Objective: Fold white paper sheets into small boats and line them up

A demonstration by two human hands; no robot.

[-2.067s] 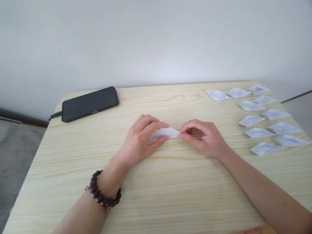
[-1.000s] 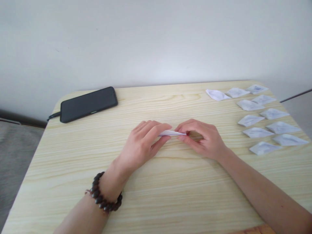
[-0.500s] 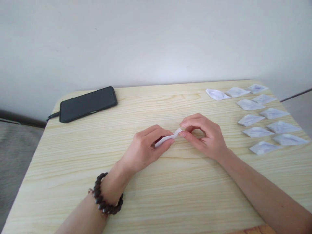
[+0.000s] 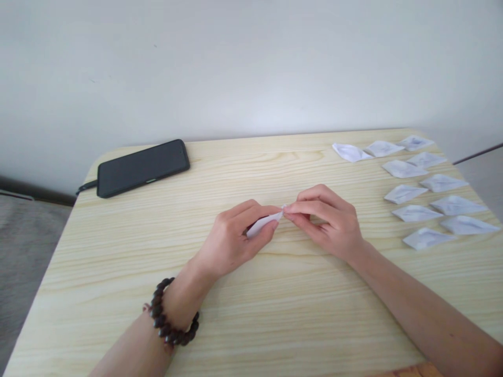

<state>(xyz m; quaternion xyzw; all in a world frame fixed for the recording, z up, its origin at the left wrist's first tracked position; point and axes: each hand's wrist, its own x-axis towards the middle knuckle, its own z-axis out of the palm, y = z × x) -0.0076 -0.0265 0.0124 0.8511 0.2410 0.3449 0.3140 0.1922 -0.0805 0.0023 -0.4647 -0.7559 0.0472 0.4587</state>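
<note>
A small piece of folded white paper (image 4: pixel 262 224) is held above the middle of the wooden table (image 4: pixel 251 314). My left hand (image 4: pixel 239 233) grips it between thumb and fingers, covering part of it. My right hand (image 4: pixel 328 217) pinches the paper's right tip with thumb and index finger, close against the left fingertips. Several folded white paper boats (image 4: pixel 401 168), pointed at both ends, lie in rows to the right of my right hand. A dark beaded bracelet (image 4: pixel 167 319) circles my left wrist.
A black phone (image 4: pixel 143 167) with a cable (image 4: pixel 87 186) plugged in lies at the back left of the table. Behind the table's far edge stands a white wall (image 4: pixel 251 68). An orange-brown object (image 4: pixel 416 370) shows at the bottom edge.
My right thumb and index finger have moved slightly left and closed on the paper's right tip, which stood up uncovered before. My left hand has barely moved.
</note>
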